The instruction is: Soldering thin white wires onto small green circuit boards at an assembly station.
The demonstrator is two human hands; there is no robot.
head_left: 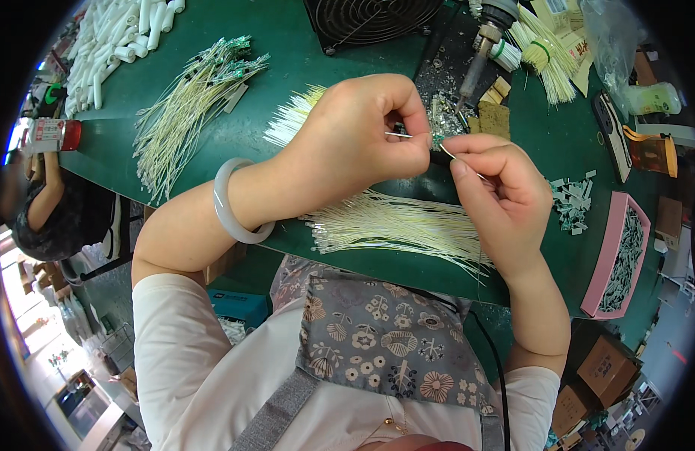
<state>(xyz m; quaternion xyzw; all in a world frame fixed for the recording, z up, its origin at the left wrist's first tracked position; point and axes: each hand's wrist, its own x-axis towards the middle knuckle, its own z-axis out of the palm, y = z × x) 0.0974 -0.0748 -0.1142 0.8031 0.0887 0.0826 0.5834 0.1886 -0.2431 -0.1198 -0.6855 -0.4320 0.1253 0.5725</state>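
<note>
Thumb and forefinger of my left hand (366,135) are pinched together, and a thin white wire (396,135) shows between its fingers. My right hand (505,188) is closed on a pale yellow wire (448,152) that runs out past its fingertips. A tiny green piece (438,140), seemingly a circuit board, sits between the two hands' fingertips; which hand bears it I cannot tell. Just above hangs the soldering iron (477,71), held in a mount with its tip pointing down. Below the hands a bundle of white and yellow wires (400,225) lies across the green table.
A black fan (374,22) stands at the back. Wires with green boards (197,105) and white tubes (114,45) lie left. At right are loose small boards (573,203), a pink tray (592,297) of similar pieces, and a phone (613,135). Another person (51,203) sits far left.
</note>
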